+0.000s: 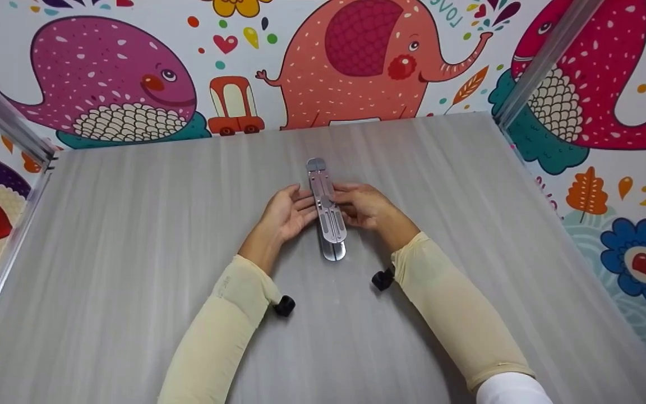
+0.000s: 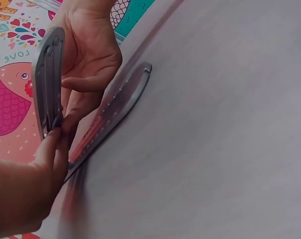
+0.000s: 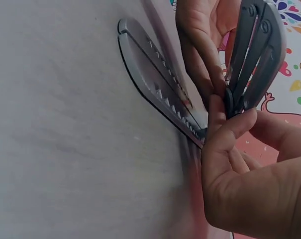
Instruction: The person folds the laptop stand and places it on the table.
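Note:
A silver folding laptop stand [image 1: 326, 202] stands lengthwise between my hands, its slim rails side by side. My left hand [image 1: 289, 216] holds its left side, fingertips at the middle joint. From the right, my right hand [image 1: 368, 205] pinches the same middle part between thumb and fingers. In the right wrist view, the stand's toothed lower rails [image 3: 157, 79] lie low along the table, while its upper arms [image 3: 262, 50] tilt up away from them. The left wrist view shows the raised arms [image 2: 48, 79] edge-on. Fingers partly hide the joint.
The grey wood-grain table [image 1: 132, 252] spreads around both arms. A wall with printed cartoon animals [image 1: 356, 67] rises behind its far edge, and metal posts [image 1: 547, 62] stand at the back corners. Small black devices [image 1: 285, 306] hang at both wrists.

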The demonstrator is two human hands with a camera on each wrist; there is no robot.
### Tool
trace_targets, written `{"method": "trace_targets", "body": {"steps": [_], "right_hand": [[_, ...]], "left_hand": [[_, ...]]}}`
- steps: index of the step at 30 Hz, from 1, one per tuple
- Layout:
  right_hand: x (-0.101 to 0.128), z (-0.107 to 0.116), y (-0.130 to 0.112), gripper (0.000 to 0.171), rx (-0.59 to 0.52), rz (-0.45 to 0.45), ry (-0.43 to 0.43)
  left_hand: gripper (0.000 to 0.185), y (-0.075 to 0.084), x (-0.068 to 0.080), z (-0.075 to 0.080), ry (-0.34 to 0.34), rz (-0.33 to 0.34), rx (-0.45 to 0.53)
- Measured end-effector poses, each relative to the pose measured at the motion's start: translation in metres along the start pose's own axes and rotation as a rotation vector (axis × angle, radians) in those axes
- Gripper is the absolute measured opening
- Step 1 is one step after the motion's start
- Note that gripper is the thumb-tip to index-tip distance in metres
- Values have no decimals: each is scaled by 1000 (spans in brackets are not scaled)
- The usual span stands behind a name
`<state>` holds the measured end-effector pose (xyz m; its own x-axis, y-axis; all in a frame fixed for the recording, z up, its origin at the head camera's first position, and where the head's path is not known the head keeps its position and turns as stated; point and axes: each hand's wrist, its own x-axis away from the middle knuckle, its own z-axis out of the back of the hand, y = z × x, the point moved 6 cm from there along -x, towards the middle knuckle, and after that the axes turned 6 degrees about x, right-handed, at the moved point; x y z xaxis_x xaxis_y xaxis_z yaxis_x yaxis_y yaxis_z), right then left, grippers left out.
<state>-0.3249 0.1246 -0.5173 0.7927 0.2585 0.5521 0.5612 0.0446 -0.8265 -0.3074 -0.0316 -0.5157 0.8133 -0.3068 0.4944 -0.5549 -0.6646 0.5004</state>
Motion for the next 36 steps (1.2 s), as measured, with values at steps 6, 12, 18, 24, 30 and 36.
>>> {"method": "trace_targets", "body": {"steps": [6, 12, 18, 24, 30, 36], "right_hand": [[4, 3, -3, 43, 170, 76, 55], [10, 1, -11, 40, 458, 236, 134], [19, -4, -21, 39, 778, 418, 214], [28, -7, -19, 43, 925, 523, 130], [45, -11, -12, 77, 1208, 641, -8], [74, -14, 5, 101, 1463, 660, -78]], "left_hand": [[52, 2, 3, 0, 73, -18, -173], [36, 3, 8, -3, 115, -90, -456], [34, 1, 12, -7, 113, -173, -732], [35, -2, 18, -14, 46, -250, -931], [29, 0, 34, -26, -65, -458, -1423], [65, -24, 63, -29, -42, -444, -1901]]}}
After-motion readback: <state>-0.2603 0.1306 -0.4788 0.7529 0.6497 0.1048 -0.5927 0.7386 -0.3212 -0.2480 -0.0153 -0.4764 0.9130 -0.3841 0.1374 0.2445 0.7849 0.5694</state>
